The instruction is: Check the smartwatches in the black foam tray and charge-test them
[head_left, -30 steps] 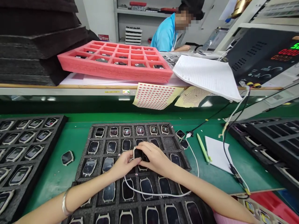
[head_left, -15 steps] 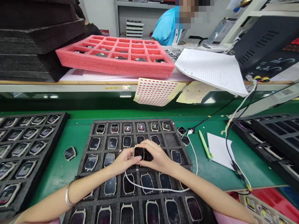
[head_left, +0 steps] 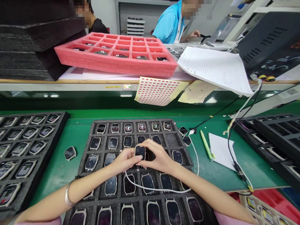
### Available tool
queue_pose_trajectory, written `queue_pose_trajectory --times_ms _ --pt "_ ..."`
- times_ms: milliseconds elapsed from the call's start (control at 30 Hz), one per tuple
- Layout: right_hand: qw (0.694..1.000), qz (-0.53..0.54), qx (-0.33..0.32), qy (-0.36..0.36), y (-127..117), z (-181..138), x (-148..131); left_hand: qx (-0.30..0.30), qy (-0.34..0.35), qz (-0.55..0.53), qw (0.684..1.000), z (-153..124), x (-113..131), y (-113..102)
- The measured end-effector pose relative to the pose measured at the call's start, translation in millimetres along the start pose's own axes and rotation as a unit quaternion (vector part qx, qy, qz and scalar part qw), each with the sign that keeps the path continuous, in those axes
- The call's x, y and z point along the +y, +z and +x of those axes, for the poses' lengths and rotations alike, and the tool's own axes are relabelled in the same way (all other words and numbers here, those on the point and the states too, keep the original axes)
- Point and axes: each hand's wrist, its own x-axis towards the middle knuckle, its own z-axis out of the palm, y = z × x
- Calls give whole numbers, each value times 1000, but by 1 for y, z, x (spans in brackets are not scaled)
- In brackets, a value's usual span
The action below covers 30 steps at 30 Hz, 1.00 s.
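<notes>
Grasping a smartwatch body (head_left: 140,152) from both sides with left hand (head_left: 123,161) and right hand (head_left: 161,158), screen up, just above the black foam tray (head_left: 82,162); holding it raised, seemingly giving the white cable (head_left: 152,189) slack.

My left hand (head_left: 124,161) and my right hand (head_left: 159,157) met over the middle of the black foam tray (head_left: 173,142). Both pinched one watch (head_left: 140,151) at their fingertips, with its dark face turned up toward me. A silver bracelet (head_left: 67,197) sat on my left wrist. A white cable (head_left: 150,188) looped across the tray's lower rows below my wrists and ran up past the tray's right edge. The tray lay on the green counter (head_left: 75,137), its pockets filled with other watches (head_left: 111,186). A loose watch (head_left: 69,153) lay just left of it, and a green pen (head_left: 205,145) and a white notepad (head_left: 220,151) lay to its right. On the shelf behind were a pink foam tray (head_left: 112,64) and a stack of printed sheets (head_left: 215,67).
</notes>
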Motion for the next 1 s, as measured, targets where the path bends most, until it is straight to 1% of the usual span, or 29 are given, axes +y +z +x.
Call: queue_pose_trajectory --times_ms 67,133,200,267,367,500,700,800,900,1000 --pt "999 47 5 25 0 1 1 -13 -22 -24 999 -1 0 0" --pt "991 124 5 48 0 3 2 -25 -36 -46 998 -2 0 -1" --pt "972 224 -4 74 -1 5 3 -36 -41 -70 996 -1 2 -1" --pt "948 300 -14 106 -1 7 4 -50 -43 -106 992 0 4 -1" --pt "929 339 -10 151 0 8 6 -77 -51 -153 984 2 7 -2" --pt "914 372 -4 159 3 7 8 -84 -54 -153 983 2 8 -4" --pt "917 382 -10 118 3 5 8 -102 -42 -118 987 -2 9 -4" --pt "929 361 -25 85 -1 5 7 -87 -18 -75 993 -2 10 -3" --pt "954 291 -45 55 -7 5 5 -46 16 -2 999 -1 10 -3" --pt "980 188 -42 53 -9 4 2 -19 31 58 998 0 6 -3"
